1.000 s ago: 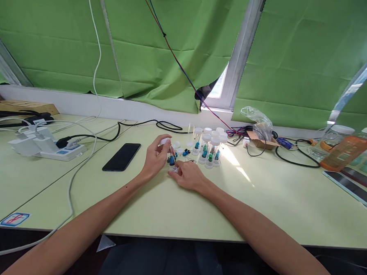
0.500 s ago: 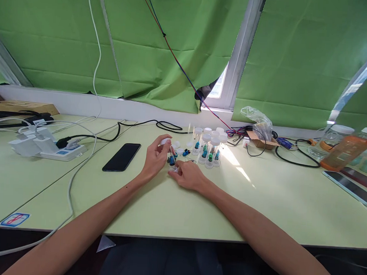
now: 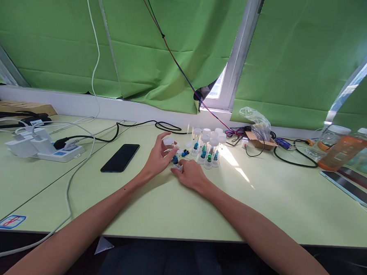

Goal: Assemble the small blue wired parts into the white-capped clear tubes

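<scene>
My left hand is closed around a small clear vial with a white cap, held just above the table. My right hand rests on the table beside it, its fingers pinched on a small white piece that I cannot name. Between the two hands lie small blue parts. Just behind them stands a cluster of several capped clear vials with blue and green parts inside.
A black phone lies left of my hands. A white power strip with cables sits at far left. At the back right are a plastic bag, tangled wires, an orange bottle and another phone.
Both hands have closed in on each other a little and moved slightly toward the vials. The view has shifted a bit to the left.
</scene>
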The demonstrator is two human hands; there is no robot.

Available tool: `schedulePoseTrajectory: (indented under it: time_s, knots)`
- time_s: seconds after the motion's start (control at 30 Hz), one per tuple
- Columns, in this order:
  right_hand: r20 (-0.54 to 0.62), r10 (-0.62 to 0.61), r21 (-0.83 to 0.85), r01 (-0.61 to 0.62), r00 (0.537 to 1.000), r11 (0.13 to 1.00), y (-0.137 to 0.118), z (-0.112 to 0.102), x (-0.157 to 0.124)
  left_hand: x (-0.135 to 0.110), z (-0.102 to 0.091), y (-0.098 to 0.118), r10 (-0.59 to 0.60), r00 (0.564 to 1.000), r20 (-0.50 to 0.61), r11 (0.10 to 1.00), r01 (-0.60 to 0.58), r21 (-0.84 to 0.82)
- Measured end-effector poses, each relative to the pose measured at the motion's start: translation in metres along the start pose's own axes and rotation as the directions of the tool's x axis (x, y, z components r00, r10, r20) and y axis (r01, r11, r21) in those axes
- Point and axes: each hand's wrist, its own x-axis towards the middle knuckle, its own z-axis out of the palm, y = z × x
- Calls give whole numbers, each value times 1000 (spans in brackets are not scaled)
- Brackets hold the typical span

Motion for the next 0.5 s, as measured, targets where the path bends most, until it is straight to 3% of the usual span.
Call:
schedulePoseTrajectory:
  time_s: [0.23,0.5]
  knots:
    - [-19,50,-33,-51,999,998,1,0,1,-1,-5,-1,6,992,125,984,-28,177]
    - [-47,51,-95,-55,998,994,-3,-3,0,-1,-6,-1,9,992,124,980,-34,198]
